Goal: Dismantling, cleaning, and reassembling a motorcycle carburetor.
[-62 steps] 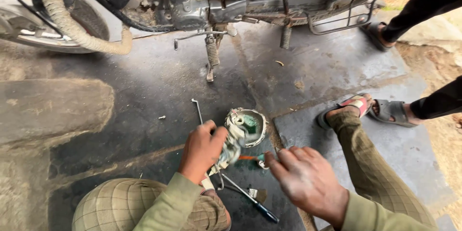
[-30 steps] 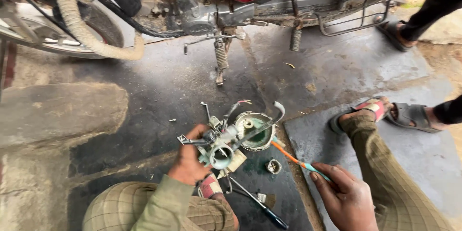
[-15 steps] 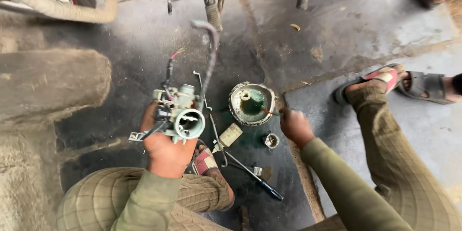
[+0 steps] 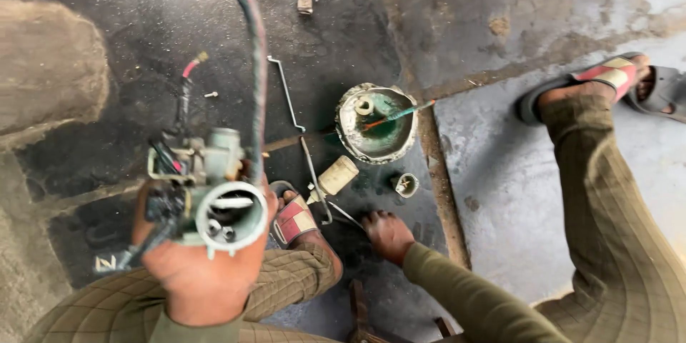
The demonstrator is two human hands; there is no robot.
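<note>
left hand clamped on carburetor, near left | right hand fingers down on floor near bowl

My one head view looks steeply down, close over the left hand gripping the carburetor.

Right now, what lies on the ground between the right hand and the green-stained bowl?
In the head view, between the right hand and the bowl lie a small metal cap and, a little left, a pale cylindrical part beside a thin bent rod.
</note>
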